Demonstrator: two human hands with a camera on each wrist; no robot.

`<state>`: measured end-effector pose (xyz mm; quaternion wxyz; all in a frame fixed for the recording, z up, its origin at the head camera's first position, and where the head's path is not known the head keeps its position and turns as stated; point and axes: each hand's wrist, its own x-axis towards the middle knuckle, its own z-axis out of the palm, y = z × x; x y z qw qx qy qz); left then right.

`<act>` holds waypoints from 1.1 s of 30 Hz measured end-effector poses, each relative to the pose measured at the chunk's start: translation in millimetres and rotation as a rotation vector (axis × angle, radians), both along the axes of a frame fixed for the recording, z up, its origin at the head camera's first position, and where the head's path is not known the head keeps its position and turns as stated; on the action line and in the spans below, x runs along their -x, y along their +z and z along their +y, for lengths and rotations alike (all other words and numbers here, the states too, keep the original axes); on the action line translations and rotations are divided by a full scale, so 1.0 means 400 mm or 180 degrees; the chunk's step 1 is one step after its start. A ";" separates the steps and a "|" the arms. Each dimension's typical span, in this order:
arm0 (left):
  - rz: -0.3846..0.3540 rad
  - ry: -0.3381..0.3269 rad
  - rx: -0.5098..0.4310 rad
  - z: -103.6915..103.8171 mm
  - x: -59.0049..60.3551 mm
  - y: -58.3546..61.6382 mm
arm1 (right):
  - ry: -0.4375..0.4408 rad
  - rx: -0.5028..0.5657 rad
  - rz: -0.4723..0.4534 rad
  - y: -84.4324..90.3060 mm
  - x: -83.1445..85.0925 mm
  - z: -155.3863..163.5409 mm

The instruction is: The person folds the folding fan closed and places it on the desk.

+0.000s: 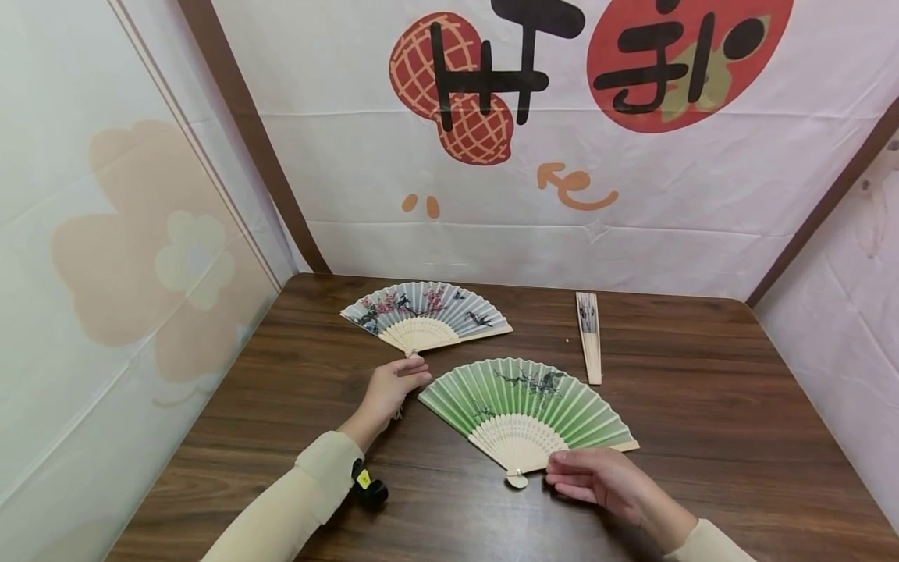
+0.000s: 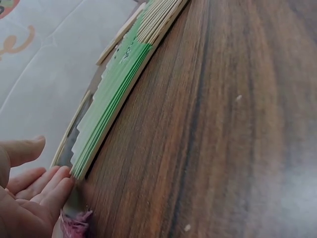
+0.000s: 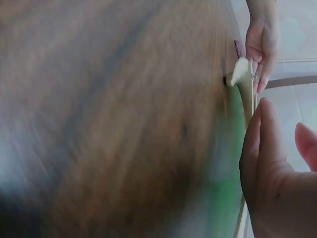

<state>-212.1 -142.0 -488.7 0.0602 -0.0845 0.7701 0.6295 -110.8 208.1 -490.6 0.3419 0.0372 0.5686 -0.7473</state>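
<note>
A green folding fan with a dark bird-and-branch print lies spread on the table, its pale ribs meeting at a rounded pivot end. Extended fingers of my left hand reach its left corner; in the left wrist view the thumb stands apart from them. Just beyond that hand, a grey-blue folding fan with pink blossoms is also spread, its pivot end by my fingertips. My right hand touches the green fan's lower right edge rib with straight fingers. Its thumb is raised apart in the right wrist view.
A folded fan lies at the back right of the brown wooden table. A purplish tassel is beside my left hand. Printed cloth walls border the table's back and sides.
</note>
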 end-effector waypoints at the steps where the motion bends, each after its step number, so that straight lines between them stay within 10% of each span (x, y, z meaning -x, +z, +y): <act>1: -0.0016 0.0013 0.0002 -0.003 -0.003 0.001 | 0.0010 0.0029 -0.0041 -0.002 -0.004 -0.003; 33: -0.0223 0.0047 -0.0046 -0.038 -0.051 0.000 | -0.0564 0.0808 -0.0545 -0.039 -0.050 -0.043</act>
